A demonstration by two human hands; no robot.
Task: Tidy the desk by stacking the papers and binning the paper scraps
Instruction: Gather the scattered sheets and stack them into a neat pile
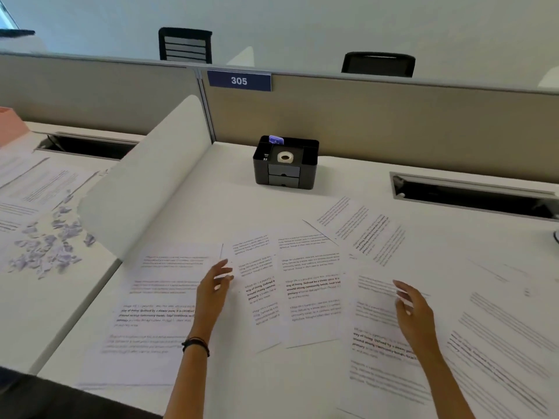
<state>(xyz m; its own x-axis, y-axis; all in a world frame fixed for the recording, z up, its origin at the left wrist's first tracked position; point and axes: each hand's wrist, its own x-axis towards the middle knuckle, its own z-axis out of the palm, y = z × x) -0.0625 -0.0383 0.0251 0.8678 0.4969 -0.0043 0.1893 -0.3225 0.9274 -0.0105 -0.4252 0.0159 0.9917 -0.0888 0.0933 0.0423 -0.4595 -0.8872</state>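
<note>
Several printed paper sheets lie spread over the white desk [242, 204], overlapping: a left sheet [151, 313], two middle sheets [314, 285], a far right sheet [363, 228], a near sheet [381, 352] and a right-edge sheet [508, 343]. My left hand [213, 291] hovers at the right edge of the left sheet, fingers loosely spread, holding nothing. My right hand [414, 313] hangs over the near sheet with relaxed fingers, also holding nothing. A heap of paper scraps [51, 243] lies on the neighbouring desk to the left, beyond a curved white divider [145, 182].
A black desk organiser [286, 163] with a tape roll stands at the back centre. Cable slots [472, 196] open at the back right and back left. Beige partition panels [393, 122] close the rear. More sheets [39, 182] lie on the left desk.
</note>
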